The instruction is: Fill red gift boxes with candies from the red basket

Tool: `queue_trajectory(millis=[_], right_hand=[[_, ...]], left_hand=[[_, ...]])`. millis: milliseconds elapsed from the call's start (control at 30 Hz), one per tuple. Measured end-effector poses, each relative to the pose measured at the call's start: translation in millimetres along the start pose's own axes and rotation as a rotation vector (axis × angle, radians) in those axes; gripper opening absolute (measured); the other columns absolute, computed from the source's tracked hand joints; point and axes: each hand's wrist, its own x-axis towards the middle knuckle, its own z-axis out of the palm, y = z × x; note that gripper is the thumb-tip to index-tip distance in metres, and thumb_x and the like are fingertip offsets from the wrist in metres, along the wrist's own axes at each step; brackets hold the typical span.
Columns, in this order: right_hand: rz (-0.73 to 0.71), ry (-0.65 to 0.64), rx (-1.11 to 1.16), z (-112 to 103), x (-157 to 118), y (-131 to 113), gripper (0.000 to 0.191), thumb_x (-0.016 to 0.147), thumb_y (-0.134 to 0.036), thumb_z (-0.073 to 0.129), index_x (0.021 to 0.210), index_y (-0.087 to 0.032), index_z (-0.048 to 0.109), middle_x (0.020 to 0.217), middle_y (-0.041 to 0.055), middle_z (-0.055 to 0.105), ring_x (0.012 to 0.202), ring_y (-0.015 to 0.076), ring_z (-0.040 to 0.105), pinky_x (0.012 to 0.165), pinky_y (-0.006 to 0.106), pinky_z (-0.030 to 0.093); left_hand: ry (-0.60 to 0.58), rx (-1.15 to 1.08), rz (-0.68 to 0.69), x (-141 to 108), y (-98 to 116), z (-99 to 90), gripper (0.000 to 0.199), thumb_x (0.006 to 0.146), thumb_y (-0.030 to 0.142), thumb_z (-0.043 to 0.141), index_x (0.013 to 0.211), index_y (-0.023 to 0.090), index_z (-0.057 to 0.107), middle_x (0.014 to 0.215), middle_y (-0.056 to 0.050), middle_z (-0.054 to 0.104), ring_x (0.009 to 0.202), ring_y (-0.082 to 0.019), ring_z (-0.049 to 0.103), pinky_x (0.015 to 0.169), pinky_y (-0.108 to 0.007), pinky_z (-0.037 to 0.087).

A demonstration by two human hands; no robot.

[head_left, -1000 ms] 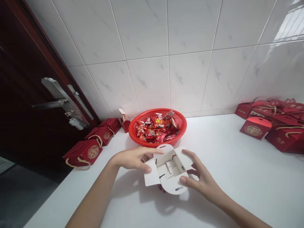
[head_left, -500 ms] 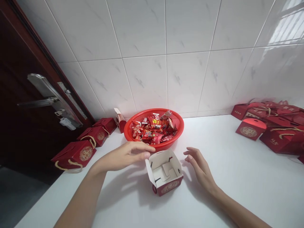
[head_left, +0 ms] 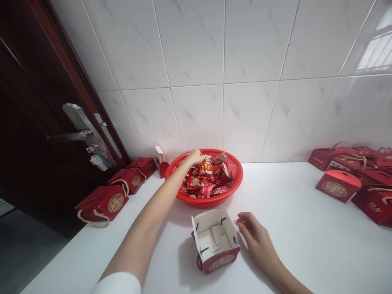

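Note:
My left hand is in the red plastic basket, over the wrapped candies at its back left. Its fingers point down and are partly hidden, so I cannot tell whether they grip a candy. In front of the basket stands an open-topped red gift box with a white inside, its flaps up. Only folded bottom panels show inside it. My right hand rests by the box's right side, fingers loosely bent and apart from the thumb, holding nothing.
Closed red boxes with rope handles line the table's left edge, beside a dark door. An upright open box stands left of the basket. More red boxes are piled at the right. A tiled wall rises behind the table.
My left hand has moved from the gift box's left flap up and away into the basket of candies. My right hand has stayed beside the box. The camera view has shifted slightly.

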Motion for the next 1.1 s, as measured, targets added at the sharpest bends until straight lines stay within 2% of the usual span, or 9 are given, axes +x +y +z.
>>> queue_trajectory(millis=[100, 200, 367, 500, 633, 767, 833, 933, 1100], right_hand=[[0.002, 0.004, 0.029, 0.4, 1.6, 3.6, 0.034, 0.092, -0.05, 0.05, 0.102, -0.019, 0.062, 0.094, 0.0113, 0.073, 0.086, 0.0261, 0.07, 0.076, 0.036, 0.053], [0.005, -0.002, 0.064, 0.7, 2.8, 7.2, 0.032, 0.093, -0.049, 0.05, 0.1, -0.02, 0.062, 0.095, 0.0111, 0.073, 0.089, 0.026, 0.07, 0.077, 0.035, 0.053], [0.016, -0.018, 0.074, -0.4, 4.8, 9.5, 0.033, 0.093, -0.05, 0.049, 0.097, -0.02, 0.063, 0.09, 0.0099, 0.072, 0.086, 0.0253, 0.069, 0.077, 0.035, 0.052], [0.016, -0.016, 0.093, 0.0, 5.9, 10.2, 0.033, 0.092, -0.05, 0.051, 0.096, -0.02, 0.063, 0.092, 0.01, 0.071, 0.086, 0.0251, 0.068, 0.077, 0.035, 0.051], [0.029, 0.002, 0.196, 1.0, 7.0, 10.1, 0.041, 0.091, -0.059, 0.054, 0.097, -0.019, 0.062, 0.087, 0.0091, 0.07, 0.081, 0.0234, 0.065, 0.074, 0.034, 0.051], [0.02, 0.018, 0.392, -7.4, 10.9, 0.3, 0.045, 0.088, -0.063, 0.06, 0.1, -0.019, 0.062, 0.082, 0.0052, 0.067, 0.069, 0.0188, 0.062, 0.068, 0.032, 0.052], [-0.013, -0.009, 0.479, -15.6, 12.7, -9.8, 0.047, 0.086, -0.063, 0.064, 0.101, -0.019, 0.062, 0.083, 0.0044, 0.068, 0.064, 0.0173, 0.062, 0.066, 0.033, 0.053], [-0.122, -0.044, 0.542, -26.1, 11.0, -28.2, 0.049, 0.083, -0.065, 0.068, 0.101, -0.019, 0.065, 0.086, 0.0057, 0.07, 0.066, 0.0178, 0.064, 0.072, 0.035, 0.055], [-0.122, -0.006, 0.565, -29.6, -1.4, -48.9, 0.042, 0.085, -0.058, 0.07, 0.098, -0.017, 0.069, 0.08, 0.0065, 0.07, 0.061, 0.0168, 0.06, 0.061, 0.033, 0.054]], left_hand=[[-0.012, 0.004, -0.116, 22.9, 3.1, 15.2, 0.031, 0.095, 0.037, 0.066, 0.117, 0.014, 0.066, 0.118, -0.008, 0.067, 0.104, -0.025, 0.067, 0.088, -0.043, 0.058], [-0.023, -0.068, -0.16, 33.9, -0.2, 25.2, 0.034, 0.096, 0.036, 0.065, 0.125, 0.016, 0.063, 0.126, -0.01, 0.064, 0.108, -0.025, 0.065, 0.09, -0.044, 0.058], [-0.059, -0.324, -0.073, 38.7, -3.0, 25.8, 0.032, 0.097, 0.035, 0.064, 0.121, 0.015, 0.064, 0.119, -0.008, 0.067, 0.1, -0.022, 0.067, 0.085, -0.042, 0.059], [-0.053, -0.573, 0.09, 32.2, 13.1, 14.2, 0.028, 0.086, 0.029, 0.077, 0.105, 0.012, 0.066, 0.097, -0.007, 0.073, 0.085, -0.017, 0.07, 0.083, -0.035, 0.057], [-0.102, -0.741, 0.242, 4.5, 38.9, 10.5, 0.043, 0.068, 0.029, 0.09, 0.1, 0.014, 0.066, 0.086, -0.004, 0.075, 0.077, -0.015, 0.07, 0.083, -0.033, 0.055], [-0.28, -0.767, 0.335, -47.7, 65.5, 22.9, 0.048, 0.058, 0.031, 0.094, 0.095, 0.013, 0.069, 0.081, -0.005, 0.076, 0.074, -0.017, 0.07, 0.075, -0.032, 0.054], [-0.452, -0.689, 0.451, -77.2, 77.5, 29.9, 0.042, 0.064, 0.031, 0.09, 0.096, 0.013, 0.071, 0.079, -0.004, 0.075, 0.074, -0.017, 0.07, 0.073, -0.03, 0.053], [-0.601, -0.531, 0.533, -113.9, 92.3, 36.3, 0.03, 0.074, 0.027, 0.082, 0.1, 0.014, 0.072, 0.078, -0.003, 0.075, 0.075, -0.016, 0.07, 0.07, -0.028, 0.053], [-0.624, -0.306, 0.592, -140.5, 105.6, 40.5, 0.023, 0.08, 0.026, 0.074, 0.101, 0.015, 0.077, 0.085, -0.006, 0.077, 0.079, -0.018, 0.071, 0.072, -0.029, 0.054]])
